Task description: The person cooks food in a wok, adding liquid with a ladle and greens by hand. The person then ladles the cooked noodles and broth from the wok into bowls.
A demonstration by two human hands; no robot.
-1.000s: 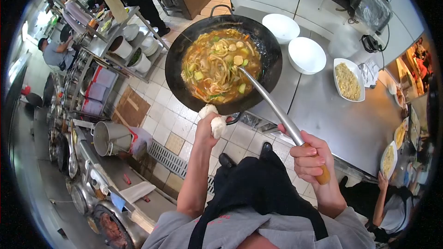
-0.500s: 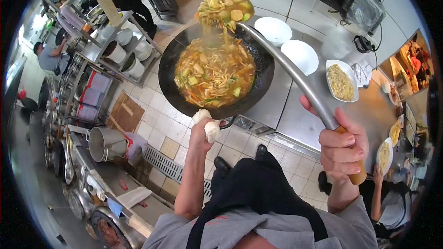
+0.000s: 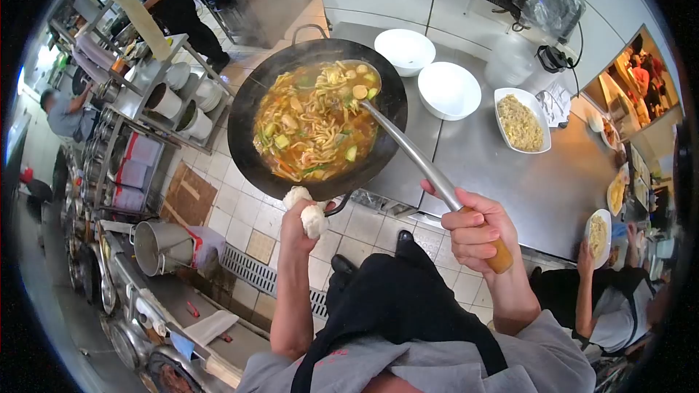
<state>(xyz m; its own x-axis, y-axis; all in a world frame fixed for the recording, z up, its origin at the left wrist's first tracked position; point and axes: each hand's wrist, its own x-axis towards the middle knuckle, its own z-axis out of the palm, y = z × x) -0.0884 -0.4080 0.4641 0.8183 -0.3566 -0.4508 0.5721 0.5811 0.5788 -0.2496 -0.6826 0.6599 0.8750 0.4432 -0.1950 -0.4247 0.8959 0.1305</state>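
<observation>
A large black wok point(image 3: 389, 131) holds steaming noodle soup point(image 3: 309, 120) with vegetables and sliced pieces in orange broth. My left hand point(image 3: 297, 229) grips the wok's near loop handle through a bunched white cloth point(image 3: 313, 221). In my right hand point(image 3: 480, 233) is a long ladle point(image 3: 415, 149), held by its wooden end. The ladle's bowl lies in the soup at the wok's right side, partly covered by noodles. Two white bowls, one farther back point(image 3: 405, 51) and one nearer point(image 3: 448, 92), stand on the steel counter just right of the wok.
A white dish of yellowish food point(image 3: 523, 122) sits on the steel counter point(image 3: 495, 182). At right, another person's hand point(image 3: 586, 258) holds a similar dish point(image 3: 598, 239). Shelves with pots point(image 3: 164, 102) stand at left, near a person in black point(image 3: 164, 0). A large pot point(image 3: 156, 247) is lower left.
The ladle, raised full of noodles above the wok's far rim before, has come down into the soup. My right hand has moved left and lower. The wok appears slightly farther left.
</observation>
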